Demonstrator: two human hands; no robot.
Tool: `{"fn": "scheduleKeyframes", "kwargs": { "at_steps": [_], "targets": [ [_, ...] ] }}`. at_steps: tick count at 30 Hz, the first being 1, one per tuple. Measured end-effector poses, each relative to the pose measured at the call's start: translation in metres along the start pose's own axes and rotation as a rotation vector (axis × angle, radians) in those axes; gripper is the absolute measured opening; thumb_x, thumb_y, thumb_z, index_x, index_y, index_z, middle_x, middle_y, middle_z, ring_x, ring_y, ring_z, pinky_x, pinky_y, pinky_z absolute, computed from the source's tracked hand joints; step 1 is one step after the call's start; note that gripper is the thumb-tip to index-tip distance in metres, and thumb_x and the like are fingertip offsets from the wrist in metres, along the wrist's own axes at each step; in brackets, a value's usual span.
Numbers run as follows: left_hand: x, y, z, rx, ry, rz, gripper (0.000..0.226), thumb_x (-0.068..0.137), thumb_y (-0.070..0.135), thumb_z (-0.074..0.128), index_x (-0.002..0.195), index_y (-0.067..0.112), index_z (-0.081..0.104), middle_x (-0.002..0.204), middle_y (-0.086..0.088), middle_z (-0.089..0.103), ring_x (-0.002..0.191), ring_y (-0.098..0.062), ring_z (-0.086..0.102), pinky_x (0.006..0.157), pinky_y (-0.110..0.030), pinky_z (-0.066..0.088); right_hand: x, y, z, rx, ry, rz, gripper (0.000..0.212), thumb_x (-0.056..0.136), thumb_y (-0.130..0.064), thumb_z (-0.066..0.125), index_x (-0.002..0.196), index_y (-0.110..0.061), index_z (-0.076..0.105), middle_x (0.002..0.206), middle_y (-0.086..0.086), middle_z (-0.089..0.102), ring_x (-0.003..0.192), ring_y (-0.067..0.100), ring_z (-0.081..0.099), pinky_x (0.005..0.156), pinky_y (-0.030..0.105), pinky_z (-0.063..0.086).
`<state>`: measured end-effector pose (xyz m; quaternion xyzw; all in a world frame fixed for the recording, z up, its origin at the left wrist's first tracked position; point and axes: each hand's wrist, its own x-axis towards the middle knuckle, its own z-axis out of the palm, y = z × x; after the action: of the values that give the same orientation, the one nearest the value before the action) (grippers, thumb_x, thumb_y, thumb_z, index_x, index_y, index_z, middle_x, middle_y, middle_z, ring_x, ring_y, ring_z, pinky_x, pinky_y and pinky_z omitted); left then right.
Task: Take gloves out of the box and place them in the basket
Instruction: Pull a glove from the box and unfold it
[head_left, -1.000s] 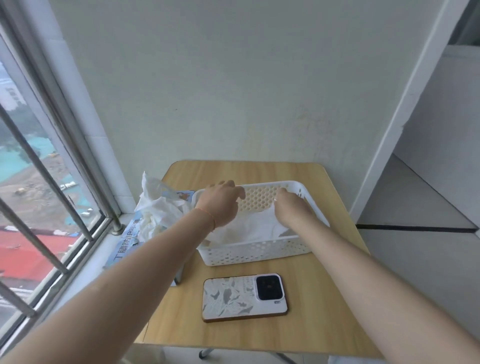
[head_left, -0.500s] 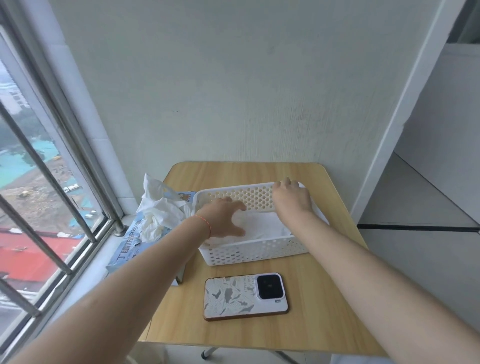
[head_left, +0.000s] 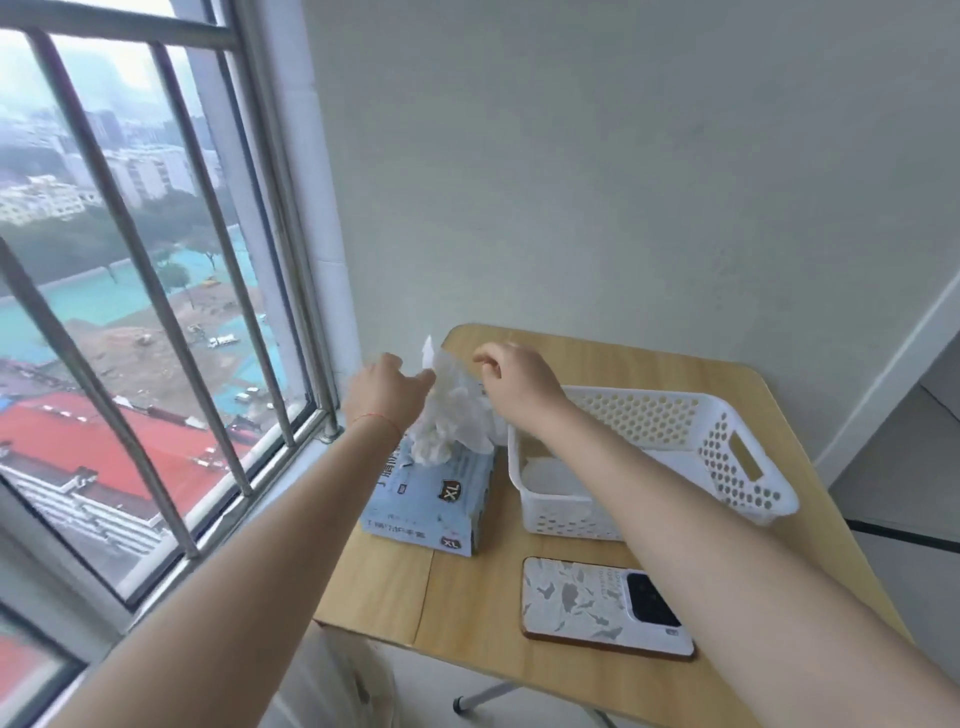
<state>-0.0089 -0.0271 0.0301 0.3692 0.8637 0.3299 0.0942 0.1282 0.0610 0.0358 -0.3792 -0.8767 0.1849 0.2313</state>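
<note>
Window (head_left: 130, 312) with metal bars fills the left side; plain wall (head_left: 623, 182) behind. Wooden table (head_left: 519, 613) sits in the corner against both. On it, largest first: white perforated basket (head_left: 727, 447) at right, with pale gloves lying on its floor at the near-left end, partly hidden by the right forearm. Blue XL-marked box (head_left: 441, 499) just left of the basket, near the sill, a crumpled white bunch of gloves (head_left: 452, 415) sticking up out of its top opening. Phone (head_left: 602, 605) face down near the front edge, in front of the basket, apart from it. Both hands are up at the bunch: left hand (head_left: 387, 387) on its left side, fingertips at the glove material, looks like a pinch. Right hand (head_left: 519, 382) at its right side, fingers curled, tips bunched above the gloves; can't tell if it actually grips anything.
</note>
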Motion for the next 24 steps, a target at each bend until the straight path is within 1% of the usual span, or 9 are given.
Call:
{"fn": "scheduleKeyframes", "kwargs": {
  "at_steps": [1, 3, 7, 9, 12, 14, 17, 21, 24],
  "targets": [
    [0.001, -0.005, -0.002, -0.074, -0.05, 0.002, 0.016, 0.087, 0.032, 0.06, 0.088, 0.017, 0.066, 0.083, -0.009, 0.061, 0.084, -0.027, 0.055, 0.069, -0.03, 0.042, 0.003, -0.005, 0.003, 0.03, -0.012, 0.018, 0.033, 0.096, -0.013, 0.042, 0.122, -0.014, 0.063, 0.123, 0.005, 0.062, 0.114, 0.023, 0.055, 0.097, 0.038, 0.045],
    [0.002, -0.009, -0.008, -0.161, -0.052, 0.02, 0.008, 0.081, 0.024, 0.063, 0.073, 0.025, 0.064, 0.071, 0.0, 0.057, 0.072, -0.022, 0.052, 0.066, -0.03, 0.046, 0.007, -0.014, 0.007, 0.11, -0.039, 0.064, 0.033, 0.096, -0.013, 0.044, 0.124, -0.015, 0.061, 0.126, 0.002, 0.062, 0.114, 0.02, 0.056, 0.095, 0.03, 0.044],
    [0.009, -0.004, -0.021, -0.272, 0.039, 0.056, 0.01, 0.082, 0.021, 0.063, 0.084, 0.024, 0.072, 0.084, 0.002, 0.07, 0.081, -0.019, 0.063, 0.08, -0.034, 0.056, 0.008, -0.022, 0.008, 0.228, -0.002, 0.115, 0.026, 0.095, -0.014, 0.045, 0.111, -0.017, 0.065, 0.114, -0.003, 0.065, 0.1, 0.013, 0.058, 0.078, 0.021, 0.04],
    [0.014, -0.002, -0.02, -0.232, 0.002, 0.066, 0.006, 0.083, 0.024, 0.064, 0.082, 0.02, 0.068, 0.083, 0.0, 0.067, 0.079, -0.021, 0.061, 0.075, -0.03, 0.051, 0.007, -0.022, 0.006, 0.247, 0.003, 0.138, 0.022, 0.094, -0.015, 0.046, 0.106, -0.018, 0.065, 0.109, -0.002, 0.064, 0.094, 0.013, 0.058, 0.075, 0.023, 0.041],
    [0.014, -0.003, -0.014, -0.165, -0.081, 0.044, 0.019, 0.082, 0.03, 0.069, 0.071, 0.021, 0.056, 0.077, 0.0, 0.06, 0.069, -0.022, 0.054, 0.067, -0.03, 0.044, 0.004, -0.021, 0.002, 0.262, 0.003, 0.177, 0.019, 0.092, -0.016, 0.047, 0.1, -0.021, 0.064, 0.104, -0.003, 0.062, 0.094, 0.015, 0.059, 0.075, 0.025, 0.044],
    [0.014, -0.004, -0.01, -0.191, -0.043, 0.034, 0.009, 0.083, 0.023, 0.066, 0.075, 0.018, 0.065, 0.081, -0.002, 0.068, 0.074, -0.023, 0.062, 0.067, -0.029, 0.049, 0.002, -0.021, 0.0, 0.256, 0.0, 0.183, 0.02, 0.092, -0.014, 0.047, 0.1, -0.02, 0.064, 0.099, -0.004, 0.06, 0.094, 0.016, 0.059, 0.075, 0.026, 0.046],
    [0.013, -0.001, -0.01, -0.229, 0.031, 0.093, 0.015, 0.087, 0.017, 0.058, 0.081, 0.011, 0.071, 0.085, -0.008, 0.071, 0.075, -0.025, 0.061, 0.066, -0.029, 0.047, 0.0, -0.02, -0.002, 0.272, -0.006, 0.196, 0.022, 0.092, -0.013, 0.046, 0.103, -0.018, 0.065, 0.094, -0.006, 0.059, 0.089, 0.015, 0.058, 0.066, 0.023, 0.043],
    [0.008, 0.011, -0.016, -0.211, 0.124, 0.311, 0.02, 0.094, 0.014, 0.055, 0.094, 0.01, 0.075, 0.091, -0.007, 0.07, 0.079, -0.021, 0.055, 0.067, -0.025, 0.036, 0.0, -0.02, -0.006, 0.374, 0.064, 0.208, 0.029, 0.096, -0.013, 0.043, 0.116, -0.015, 0.063, 0.112, -0.003, 0.06, 0.102, 0.013, 0.054, 0.08, 0.023, 0.04],
    [0.003, 0.015, -0.021, -0.216, 0.184, 0.48, 0.015, 0.091, 0.012, 0.062, 0.093, 0.01, 0.077, 0.09, -0.008, 0.07, 0.08, -0.02, 0.059, 0.069, -0.021, 0.036, 0.0, -0.027, -0.01, 0.54, 0.125, 0.192, 0.03, 0.099, -0.028, 0.045, 0.123, -0.016, 0.06, 0.119, -0.003, 0.061, 0.11, 0.012, 0.054, 0.086, 0.023, 0.04]
  ]
}}
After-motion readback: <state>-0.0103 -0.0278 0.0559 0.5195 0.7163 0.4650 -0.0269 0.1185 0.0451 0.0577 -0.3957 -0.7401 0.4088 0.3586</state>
